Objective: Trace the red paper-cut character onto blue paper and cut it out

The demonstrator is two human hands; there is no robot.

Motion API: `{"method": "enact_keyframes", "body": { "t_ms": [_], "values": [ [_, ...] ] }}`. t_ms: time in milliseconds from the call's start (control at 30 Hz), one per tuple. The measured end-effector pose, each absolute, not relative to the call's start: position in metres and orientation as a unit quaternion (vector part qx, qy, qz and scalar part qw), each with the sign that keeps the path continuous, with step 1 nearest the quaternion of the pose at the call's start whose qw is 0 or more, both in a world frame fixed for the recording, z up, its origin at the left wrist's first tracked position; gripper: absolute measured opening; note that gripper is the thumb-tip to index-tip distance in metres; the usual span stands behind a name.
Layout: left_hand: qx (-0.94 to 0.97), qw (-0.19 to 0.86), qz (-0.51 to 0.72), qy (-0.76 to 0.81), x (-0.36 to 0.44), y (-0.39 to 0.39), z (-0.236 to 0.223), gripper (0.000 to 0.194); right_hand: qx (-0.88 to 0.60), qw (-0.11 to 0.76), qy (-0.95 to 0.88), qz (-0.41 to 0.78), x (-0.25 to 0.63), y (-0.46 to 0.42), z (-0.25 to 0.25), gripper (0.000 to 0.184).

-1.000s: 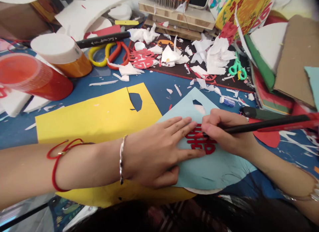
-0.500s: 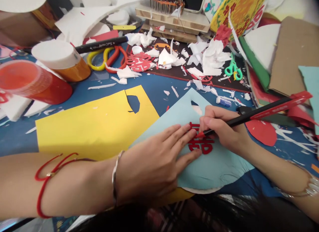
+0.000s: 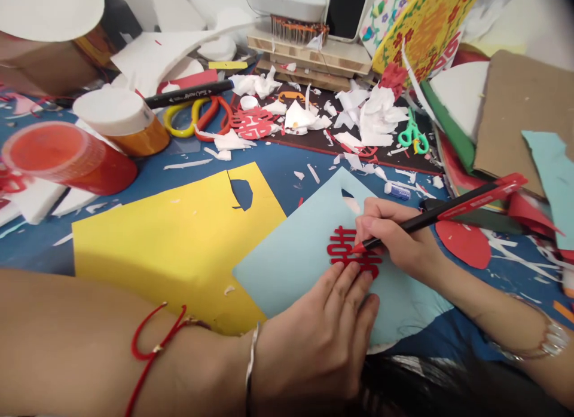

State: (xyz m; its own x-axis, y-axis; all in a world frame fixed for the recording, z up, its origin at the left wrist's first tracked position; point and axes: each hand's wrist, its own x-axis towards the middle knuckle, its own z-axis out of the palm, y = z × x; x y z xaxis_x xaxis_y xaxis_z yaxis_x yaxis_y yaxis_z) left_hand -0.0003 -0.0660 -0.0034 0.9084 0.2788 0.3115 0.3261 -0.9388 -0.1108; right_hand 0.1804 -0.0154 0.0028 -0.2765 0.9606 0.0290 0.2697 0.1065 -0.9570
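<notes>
My right hand (image 3: 394,235) – fingers clamped on a marker (image 3: 443,212), red tip at the red cut-out (image 3: 343,236), which lies on the blue paper (image 3: 291,258); my left hand (image 3: 320,336) – fingers stretched out, close together, tips on the cut-out's near edge. Yellow paper (image 3: 165,244) to the left, partly under the blue; red jar (image 3: 89,166) farther left, green scissors (image 3: 410,135) far right

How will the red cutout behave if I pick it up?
It's probably light and floppy: the red cutout looks like thin bars with open gaps. Those narrow bars could tear if pulled. Lying flat on the blue paper, it may slide if nudged without the left hand on its lower edge.
</notes>
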Motion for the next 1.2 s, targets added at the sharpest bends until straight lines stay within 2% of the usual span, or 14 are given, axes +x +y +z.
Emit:
{"method": "enact_keyframes", "body": {
  "t_ms": [233,400,600,1200],
  "values": [
    [-0.976,0.054,-0.148,-0.153,0.004,-0.065,-0.012,0.048,-0.477,0.36,-0.661,0.454,0.179,-0.016,0.003,0.028],
    [-0.979,0.048,-0.143,-0.141,0.004,-0.064,-0.013,0.049,-0.48,0.325,-0.724,0.374,0.181,-0.017,0.003,0.024],
    [-0.973,0.077,-0.158,-0.149,0.004,-0.065,-0.015,0.044,-0.5,0.304,-0.767,0.263,0.179,-0.018,0.004,0.028],
    [-0.97,0.067,-0.169,-0.162,0.005,-0.065,-0.015,0.043,-0.508,0.275,-0.774,0.259,0.177,-0.018,0.001,0.032]
  ]
}}
